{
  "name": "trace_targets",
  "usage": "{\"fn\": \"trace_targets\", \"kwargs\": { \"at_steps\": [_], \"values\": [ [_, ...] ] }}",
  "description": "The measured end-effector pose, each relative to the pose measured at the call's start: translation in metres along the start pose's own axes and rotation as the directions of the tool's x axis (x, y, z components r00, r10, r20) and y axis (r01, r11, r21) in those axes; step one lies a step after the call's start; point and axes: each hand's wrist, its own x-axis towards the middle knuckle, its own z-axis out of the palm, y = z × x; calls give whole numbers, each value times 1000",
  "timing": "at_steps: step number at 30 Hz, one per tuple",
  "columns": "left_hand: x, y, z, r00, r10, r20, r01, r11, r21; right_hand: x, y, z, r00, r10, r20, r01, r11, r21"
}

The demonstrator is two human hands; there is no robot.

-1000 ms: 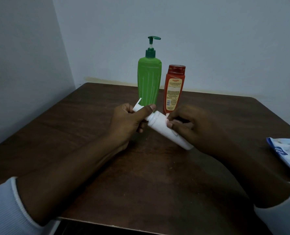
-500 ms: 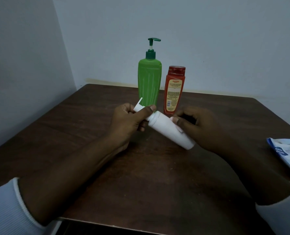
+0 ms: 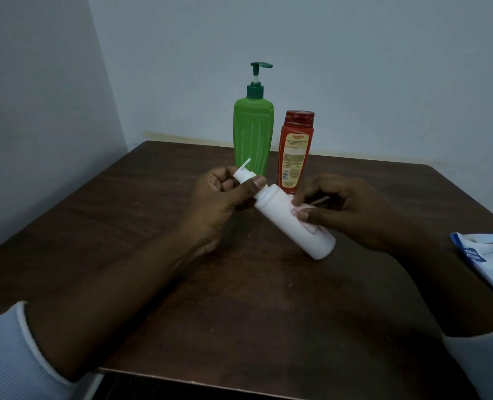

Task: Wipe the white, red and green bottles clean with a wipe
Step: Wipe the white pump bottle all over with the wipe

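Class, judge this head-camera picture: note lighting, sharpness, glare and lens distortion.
Head view: dim, bluish light; the dark table hides shadow detail; the white bottle is brightest, without glare; the pale wipe in the right hand barely stands out against it; the wide lens tilts the wall corner.

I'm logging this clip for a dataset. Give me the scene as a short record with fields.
left hand: grips the pump end of the white bottle
right hand: presses what looks like a thin wipe on the bottle's body
white bottle: tilted, held between both hands
green bottle, red bottle: upright, side by side behind
wipes pack: right edge of the table
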Motion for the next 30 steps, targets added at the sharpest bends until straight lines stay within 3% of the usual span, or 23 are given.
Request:
{"fn": "trace_targets", "kwargs": {
  "at_steps": [5,9,12,14,17,20,24,30],
  "values": [
    [3,1,-3,1000,14,-24,-15,1000,-18,-9,20,-25,920,198,337,-210,978,-1],
    [3,1,-4,1000,17,-21,-18,999,-37,-9,22,-25,908,210,362,-214,976,-28],
    [0,1,1,999,33,1,-33,998,-50,-10,19,-18,955,139,261,-156,987,45],
    [-3,3,4,998,59,32,-58,997,-41,-9,13,-6,995,58,82,-70,985,157],
    [-9,6,6,988,132,85,-132,991,-5,-4,0,17,980,-32,-195,89,951,295],
    [-15,14,10,967,240,82,-247,965,84,-2,-12,30,933,-138,-333,215,955,205],
    [-18,26,13,926,359,117,-378,886,269,-3,-19,31,910,-173,-378,244,958,148],
    [-23,18,21,922,51,385,-192,922,336,-5,-17,22,888,-99,-448,188,969,158]
  ]
}}
